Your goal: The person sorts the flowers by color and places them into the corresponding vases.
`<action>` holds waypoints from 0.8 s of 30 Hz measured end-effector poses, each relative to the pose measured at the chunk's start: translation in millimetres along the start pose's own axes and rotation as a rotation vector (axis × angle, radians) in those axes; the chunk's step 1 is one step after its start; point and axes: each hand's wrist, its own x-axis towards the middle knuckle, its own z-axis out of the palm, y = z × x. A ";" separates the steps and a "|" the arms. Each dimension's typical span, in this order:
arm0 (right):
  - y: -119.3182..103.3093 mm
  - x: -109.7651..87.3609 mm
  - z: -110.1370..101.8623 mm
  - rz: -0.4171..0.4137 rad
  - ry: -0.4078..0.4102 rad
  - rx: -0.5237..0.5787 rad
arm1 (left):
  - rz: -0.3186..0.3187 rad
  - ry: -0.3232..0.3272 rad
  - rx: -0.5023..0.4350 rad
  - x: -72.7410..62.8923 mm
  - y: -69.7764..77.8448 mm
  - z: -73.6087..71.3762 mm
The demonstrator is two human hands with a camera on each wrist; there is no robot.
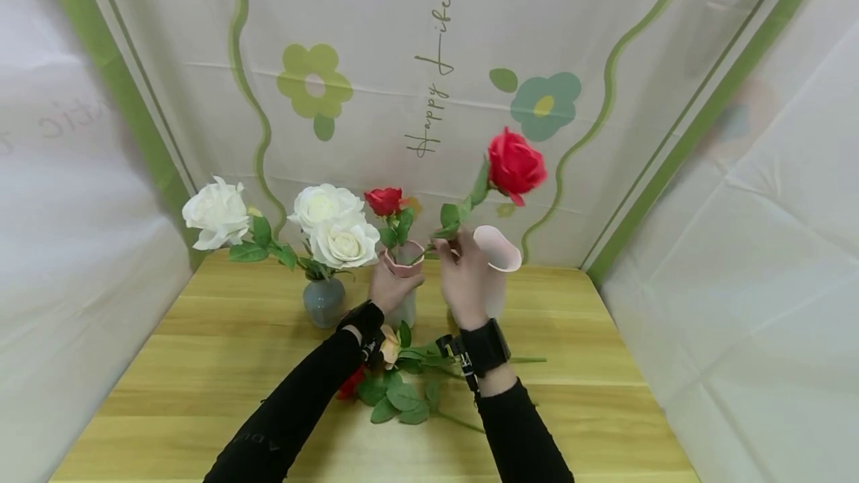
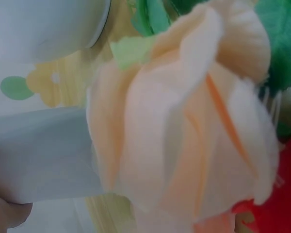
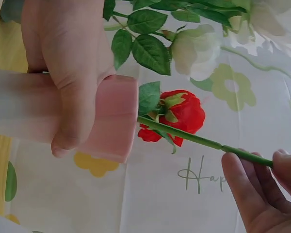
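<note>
My left hand (image 1: 391,288) grips a slim pink-and-white vase (image 3: 117,116) just below its rim, fingers wrapped round it. One red rose (image 1: 385,202) stands in that vase, its head above the mouth. A second, larger red rose (image 1: 515,164) tilts up to the right, its stem (image 3: 199,140) pinched between thumb and fingers of my right hand (image 1: 464,274). In the right wrist view this stem runs slanted to the vase mouth, its lower end hidden at the rim. A peach rose (image 2: 184,126) lies close under my left wrist.
Left of the held vase, a grey-blue vase (image 1: 324,302) holds white roses (image 1: 344,241). A taller pale pink vase (image 1: 496,246) stands just behind my right hand. Leafy stems (image 1: 403,397) and a red bloom (image 1: 349,384) lie on the wooden table (image 1: 221,364). Printed cloth (image 1: 376,36) hangs behind.
</note>
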 end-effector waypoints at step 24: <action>13.6 13.0 26.2 0.031 -0.318 -0.179 | 0.289 -0.192 -0.143 61.2 -179.6 5.5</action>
